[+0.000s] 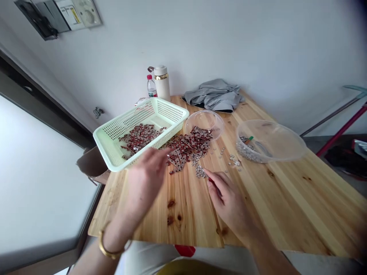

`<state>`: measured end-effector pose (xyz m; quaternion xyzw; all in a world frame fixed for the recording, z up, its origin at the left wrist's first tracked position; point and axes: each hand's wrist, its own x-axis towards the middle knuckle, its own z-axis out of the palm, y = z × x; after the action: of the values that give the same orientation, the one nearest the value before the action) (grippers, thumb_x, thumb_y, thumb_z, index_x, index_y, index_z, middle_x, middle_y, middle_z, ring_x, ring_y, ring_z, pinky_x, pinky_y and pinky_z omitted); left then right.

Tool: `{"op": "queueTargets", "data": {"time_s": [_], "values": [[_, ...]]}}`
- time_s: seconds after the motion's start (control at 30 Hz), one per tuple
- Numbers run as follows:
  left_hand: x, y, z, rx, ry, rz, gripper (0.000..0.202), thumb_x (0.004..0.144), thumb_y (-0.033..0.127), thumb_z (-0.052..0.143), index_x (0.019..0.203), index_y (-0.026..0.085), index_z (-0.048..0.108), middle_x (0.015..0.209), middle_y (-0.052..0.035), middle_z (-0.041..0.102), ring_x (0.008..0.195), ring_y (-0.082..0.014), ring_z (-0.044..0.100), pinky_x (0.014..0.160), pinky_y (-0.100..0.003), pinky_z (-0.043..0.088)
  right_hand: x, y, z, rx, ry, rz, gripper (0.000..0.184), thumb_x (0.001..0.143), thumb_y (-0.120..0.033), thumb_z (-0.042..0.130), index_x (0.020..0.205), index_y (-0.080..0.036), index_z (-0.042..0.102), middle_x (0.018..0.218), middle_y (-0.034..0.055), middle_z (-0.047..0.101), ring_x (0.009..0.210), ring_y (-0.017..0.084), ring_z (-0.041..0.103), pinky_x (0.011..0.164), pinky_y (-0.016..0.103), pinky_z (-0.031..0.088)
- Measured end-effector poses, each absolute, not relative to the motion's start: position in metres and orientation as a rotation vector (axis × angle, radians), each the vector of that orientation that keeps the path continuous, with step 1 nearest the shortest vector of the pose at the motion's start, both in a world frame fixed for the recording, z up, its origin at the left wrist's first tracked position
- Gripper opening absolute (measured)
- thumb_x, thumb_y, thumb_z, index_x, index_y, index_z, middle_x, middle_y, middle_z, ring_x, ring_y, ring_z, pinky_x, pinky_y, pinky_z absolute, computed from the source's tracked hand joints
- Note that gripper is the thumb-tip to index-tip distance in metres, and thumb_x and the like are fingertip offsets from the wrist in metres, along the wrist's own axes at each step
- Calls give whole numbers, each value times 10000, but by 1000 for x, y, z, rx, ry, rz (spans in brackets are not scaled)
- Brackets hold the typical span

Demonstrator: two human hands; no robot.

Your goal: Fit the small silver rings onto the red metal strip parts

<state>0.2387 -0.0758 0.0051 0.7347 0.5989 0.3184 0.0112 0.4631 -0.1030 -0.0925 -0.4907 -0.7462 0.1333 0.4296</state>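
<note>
My left hand (147, 173) reaches forward over the wooden table (286, 206), fingers stretched toward a heap of small red-brown metal plates (186, 147). My right hand (226, 194) is closed in a pinch on a thin tool with a red tip, touching a small cluster of tiny silver parts (200, 170). A pale green mesh basket (114, 151) to the left holds more of the red-brown plates. A small clear bowl (205, 116) lies tipped behind the heap.
A large clear bowl (286, 147) at the right holds silver parts. A grey cloth (213, 93), a white flask (162, 82) and a water bottle (151, 87) stand at the table's far edge by the wall. Loose silver bits (233, 160) are scattered mid-table.
</note>
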Motion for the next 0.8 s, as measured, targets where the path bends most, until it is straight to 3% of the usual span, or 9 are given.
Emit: {"op": "queueTargets", "data": {"time_s": [0.1,0.23,0.3,0.4,0.57,0.8], "values": [[210,-54,35,2339,2134,1032,299,928,360,547,1177,250,672,1004,-41,675,750,-157,617,686,-289,511,473,-103,-82,-1265,-1748,289,335,970,-177,421,1291,-195,517,1037,95,634,948,187,626,814,309,523],[227,-44,19,2492,1968,1003,300,946,310,505,1187,203,648,1171,-102,634,1067,-231,593,864,-343,502,487,-96,-82,-1422,-1625,313,248,983,-245,400,1184,-189,533,1101,130,645,1029,223,624,886,385,514],[249,-47,-3,2524,1720,667,236,949,255,480,1074,217,677,1047,-67,679,956,-198,630,766,-298,508,491,-92,-85,-1452,-1634,388,194,980,-259,400,1102,-202,539,1070,120,665,1003,229,642,862,392,524],[273,-47,-34,2377,1831,333,195,931,229,482,899,206,673,929,-54,691,846,-203,650,648,-284,473,491,-89,-88,-1430,-1713,459,138,958,-243,430,1038,-214,539,1002,89,676,926,214,659,792,355,534],[276,-40,-59,2223,2020,204,255,884,424,557,844,182,625,952,-92,671,786,-245,660,604,-316,445,486,-86,-87,-1409,-1835,542,115,946,-219,450,982,-212,559,934,55,663,835,185,644,695,297,511],[266,-45,-61,2071,2023,300,162,875,252,500,836,200,649,943,-70,691,799,-213,640,629,-292,413,480,-83,-84,-1395,-1868,535,130,933,-193,462,954,-198,591,913,63,686,815,190,650,712,314,503]]}}
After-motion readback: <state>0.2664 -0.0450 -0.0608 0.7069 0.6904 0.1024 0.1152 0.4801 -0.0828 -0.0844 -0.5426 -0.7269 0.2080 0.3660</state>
